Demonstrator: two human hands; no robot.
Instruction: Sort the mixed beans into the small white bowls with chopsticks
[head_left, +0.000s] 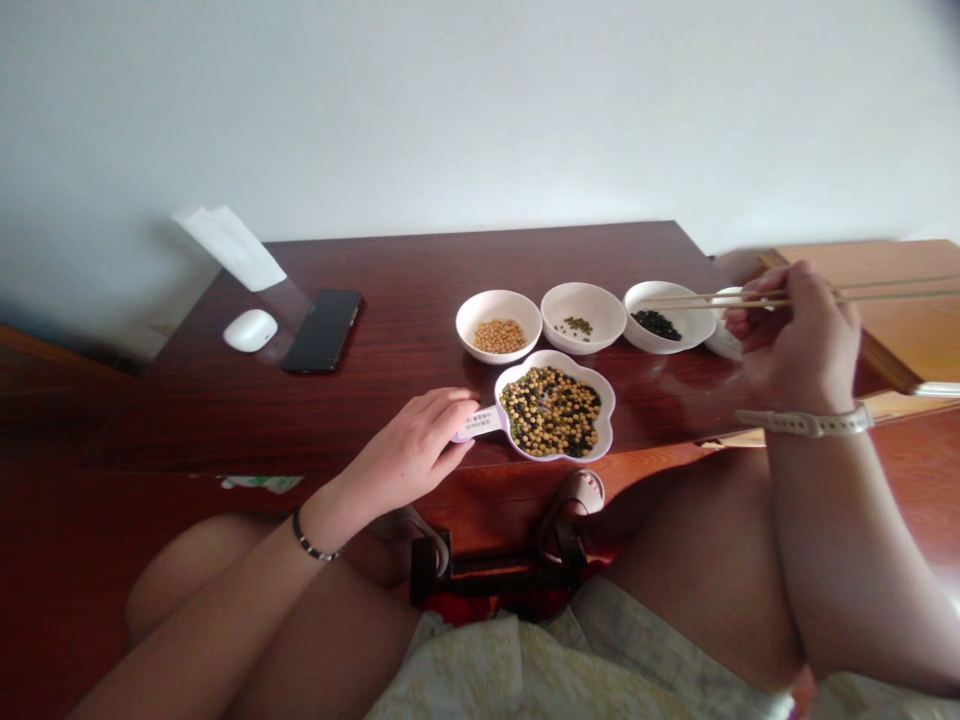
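My left hand (pixel 416 445) grips the short handle of a flower-shaped white dish (pixel 607 405) filled with mixed yellow, green and black beans, near the table's front edge. My right hand (pixel 799 340) is closed on a pair of wooden chopsticks (pixel 679 298), whose tips reach left over a small white bowl of black beans (pixel 667 318). Left of that stand a white bowl with a few green beans (pixel 583 318) and a white bowl of yellow beans (pixel 499 325).
A dark wooden table (pixel 405 370) stands against a pale wall. A black phone (pixel 324 330), a white mouse (pixel 250 330) and a white paper packet (pixel 229 245) lie at the left. A lighter wooden surface (pixel 900 330) sits to the right. My knees are below the table's edge.
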